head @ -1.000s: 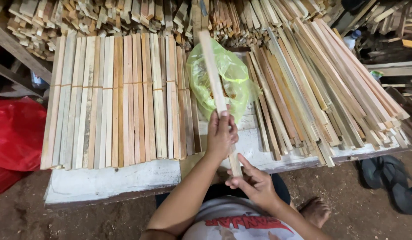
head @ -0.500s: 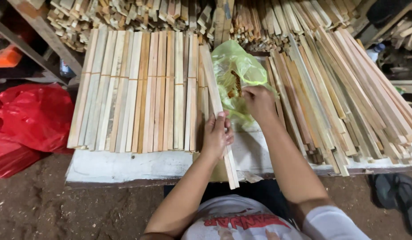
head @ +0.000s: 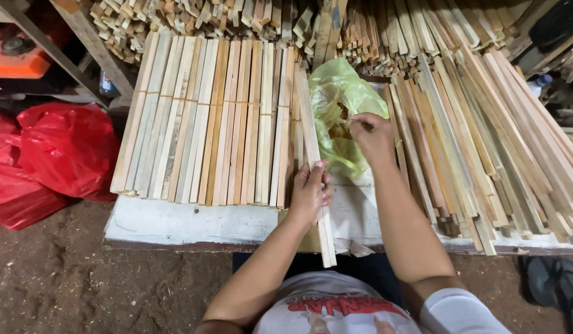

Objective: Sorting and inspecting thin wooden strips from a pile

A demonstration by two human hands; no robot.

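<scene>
On the white worktop [head: 175, 222], beside a tied mat of slats [head: 212, 117], the left hand [head: 309, 193] presses flat on a loose wooden slat [head: 314, 154]; the right hand [head: 372, 136], fingers pinched together, reaches into a green plastic bag [head: 342, 99].

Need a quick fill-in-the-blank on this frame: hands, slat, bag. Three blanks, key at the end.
1. The left hand presses down on a single wooden ____ at the right edge of the row of slats.
2. The right hand reaches into a ____ plastic bag.
3. On the ground at the left lie ____ plastic bags.

Missing words: slat; green; red
</scene>
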